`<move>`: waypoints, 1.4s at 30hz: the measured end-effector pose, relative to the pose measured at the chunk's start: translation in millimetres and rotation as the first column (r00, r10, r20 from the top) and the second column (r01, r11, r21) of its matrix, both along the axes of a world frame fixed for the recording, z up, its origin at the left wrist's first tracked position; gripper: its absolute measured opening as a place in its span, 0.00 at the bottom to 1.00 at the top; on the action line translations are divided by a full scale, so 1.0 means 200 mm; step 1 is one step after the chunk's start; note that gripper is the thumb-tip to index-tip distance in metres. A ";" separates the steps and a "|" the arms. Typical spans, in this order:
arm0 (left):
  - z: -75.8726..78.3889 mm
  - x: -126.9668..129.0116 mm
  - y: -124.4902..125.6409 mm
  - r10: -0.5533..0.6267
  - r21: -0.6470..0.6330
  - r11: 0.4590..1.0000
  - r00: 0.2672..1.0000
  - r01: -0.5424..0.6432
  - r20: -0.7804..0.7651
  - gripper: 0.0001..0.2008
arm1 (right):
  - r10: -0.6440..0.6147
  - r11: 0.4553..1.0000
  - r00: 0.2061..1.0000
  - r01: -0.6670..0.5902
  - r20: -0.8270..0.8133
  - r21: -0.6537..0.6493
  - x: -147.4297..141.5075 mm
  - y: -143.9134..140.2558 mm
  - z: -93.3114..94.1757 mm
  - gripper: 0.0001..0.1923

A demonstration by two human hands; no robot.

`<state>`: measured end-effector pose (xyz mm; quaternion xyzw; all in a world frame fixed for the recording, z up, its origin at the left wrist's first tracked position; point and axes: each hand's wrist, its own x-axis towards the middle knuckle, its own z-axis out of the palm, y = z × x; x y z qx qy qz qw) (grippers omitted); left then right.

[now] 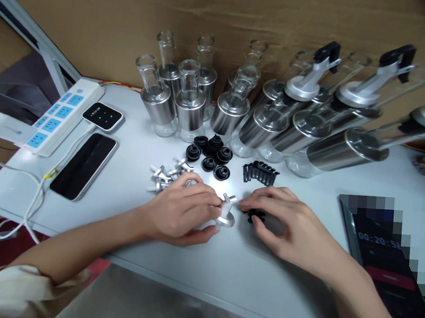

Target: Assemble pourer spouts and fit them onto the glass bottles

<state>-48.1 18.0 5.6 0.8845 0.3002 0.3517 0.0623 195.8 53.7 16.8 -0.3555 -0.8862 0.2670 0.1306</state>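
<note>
Table edge (204, 285), hands (180, 212) just beyond.

A small silver metal spout cap (226, 212) is sitting low over the white bench (227, 270), pinched at its round base, with its short nozzle pointing up and to the right. Just to its right, a small black ribbed plastic piece (255, 215) is lying on the bench, partly hidden under fingers.

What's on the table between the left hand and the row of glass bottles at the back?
In the head view, between the left hand and the glass bottles lie a pile of silver spouts and a cluster of round black stoppers.
</note>
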 end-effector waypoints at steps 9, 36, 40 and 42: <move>0.01 0.00 0.00 -0.003 0.008 1.000 1.000 0.003 0.008 0.06 | 0.015 1.000 1.000 -0.015 0.014 0.019 -0.01 0.00 -0.02 0.12; 0.01 0.00 0.00 0.000 0.014 1.000 1.000 0.000 -0.002 0.05 | 0.010 0.996 0.994 -0.019 0.111 0.085 -0.04 -0.01 -0.06 0.16; 0.01 0.00 0.00 0.000 0.016 1.000 1.000 0.000 -0.003 0.06 | 0.022 0.996 1.000 -0.021 -0.008 0.085 -0.04 -0.01 -0.04 0.15; 0.01 0.00 0.00 -0.005 0.017 1.000 1.000 0.005 -0.001 0.06 | 0.004 0.997 0.995 0.004 -0.103 0.082 -0.05 -0.02 -0.03 0.13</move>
